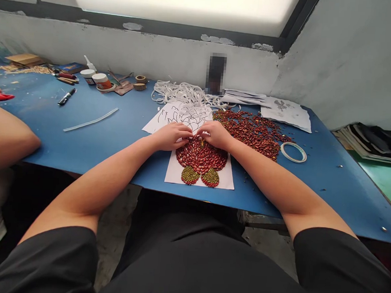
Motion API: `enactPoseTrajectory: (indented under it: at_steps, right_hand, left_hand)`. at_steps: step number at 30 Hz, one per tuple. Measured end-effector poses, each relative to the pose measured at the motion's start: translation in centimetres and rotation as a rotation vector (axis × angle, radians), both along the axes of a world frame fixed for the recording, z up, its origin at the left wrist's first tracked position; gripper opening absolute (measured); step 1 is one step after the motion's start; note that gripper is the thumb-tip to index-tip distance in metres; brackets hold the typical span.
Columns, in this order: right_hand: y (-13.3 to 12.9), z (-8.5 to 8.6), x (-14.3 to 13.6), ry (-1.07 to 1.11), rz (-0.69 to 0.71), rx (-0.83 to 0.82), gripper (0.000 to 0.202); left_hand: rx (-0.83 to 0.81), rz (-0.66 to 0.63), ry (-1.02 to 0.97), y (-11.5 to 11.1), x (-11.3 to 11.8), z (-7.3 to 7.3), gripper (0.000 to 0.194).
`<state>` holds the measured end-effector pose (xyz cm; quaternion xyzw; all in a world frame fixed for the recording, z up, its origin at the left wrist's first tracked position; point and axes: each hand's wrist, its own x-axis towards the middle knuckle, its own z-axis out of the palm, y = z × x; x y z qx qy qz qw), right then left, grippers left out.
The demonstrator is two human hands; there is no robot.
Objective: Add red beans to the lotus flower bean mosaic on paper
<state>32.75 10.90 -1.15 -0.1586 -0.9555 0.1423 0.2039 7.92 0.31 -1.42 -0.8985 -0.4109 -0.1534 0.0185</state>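
A white sheet (172,174) near the front edge of the table carries a rounded picture of red-brown beans (201,158) with two green bean lobes (190,174) below, edged in red. My left hand (173,136) rests at its upper left, fingers bent and fingertips close together. From the upper right my right hand (215,134) reaches in, its fingers curled in a pinch. The fingertips of both hands nearly meet over the top of the beans; whatever they pinch is too small or hidden. Behind them lies a black line drawing of a flower (180,116).
Loose red beans (259,135) spread to the right, beside a tape roll (293,152). White paper strips (182,93) heap at the back. On the left are a clear strip (90,120), a black marker (67,97), jars (101,81), and another person's arm (5,135).
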Motion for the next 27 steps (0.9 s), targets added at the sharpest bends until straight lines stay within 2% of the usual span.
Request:
enactPoseTrajectory:
  at_steps: [10,14,17,20,22,24,27]
  right_hand:
    - [-0.6,0.1,-0.1,-0.029,-0.042,0.032,0.019]
    - [0.1,1.8,0.6,0.036,-0.01,0.008,0.02]
    - [2.5,3.9,2.8,0.099,-0.115,0.032,0.027]
    - [5.8,5.7,6.5,-0.005,-0.366,0.016,0.033]
    - [7.7,6.3,9.0,-0.12,-0.528,-0.011,0.033]
    - [8.9,6.4,10.9,-0.25,-0.562,-0.053,0.028]
    - [9.3,5.9,11.6,-0.373,-0.479,-0.125,0.024]
  left_hand:
    - [0.005,0.002,-0.008,0.1,-0.1,-0.1,0.034]
    - [0.004,0.006,-0.01,0.0,-0.1,0.1,0.033]
    - [-0.001,0.007,-0.014,-0.1,-0.1,0.4,0.033]
    - [-0.01,0.005,-0.013,-0.1,0.0,0.4,0.034]
    - [-0.013,0.005,-0.011,-0.1,0.0,0.5,0.035]
    - [-0.012,0.009,-0.011,0.0,0.0,0.5,0.035]
    - [-0.011,0.014,-0.009,-0.1,-0.1,0.6,0.036]
